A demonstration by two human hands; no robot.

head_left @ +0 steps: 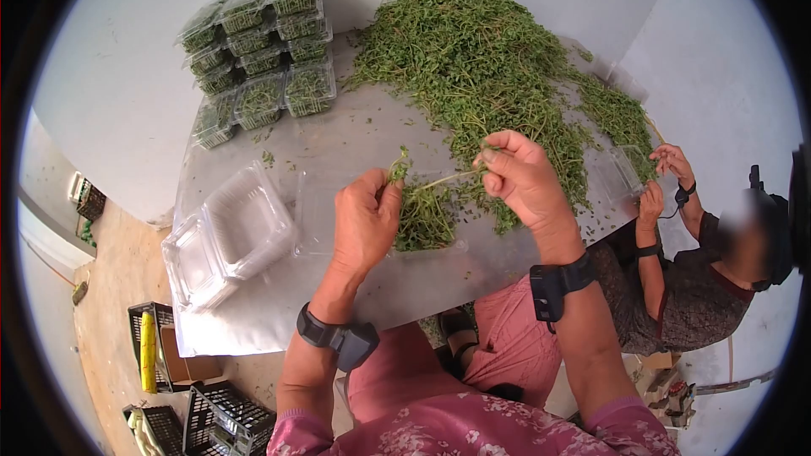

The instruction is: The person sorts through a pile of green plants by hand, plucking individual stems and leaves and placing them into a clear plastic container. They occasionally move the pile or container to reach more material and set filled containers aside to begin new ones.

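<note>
My left hand [365, 213] is closed on a small leafy sprig of greens [399, 167], its thumb and fingers pinched together. Facing it, my right hand [519, 179] pinches a thin pale green stem [448, 177] that stretches across toward the left hand. Below both hands, an open clear plastic box [325, 228] lies on the table, with loose greens [425, 219] in its right part. A large heap of leafy greens [473, 51] rises just behind my right hand.
Lidded clear boxes of greens [258, 97] are stacked at the table's back left. Nested empty plastic boxes [245, 219] lie front left. At right, a co-worker [693, 295] works by another clear box [625, 171]. Black crates [221, 422] stand on the floor.
</note>
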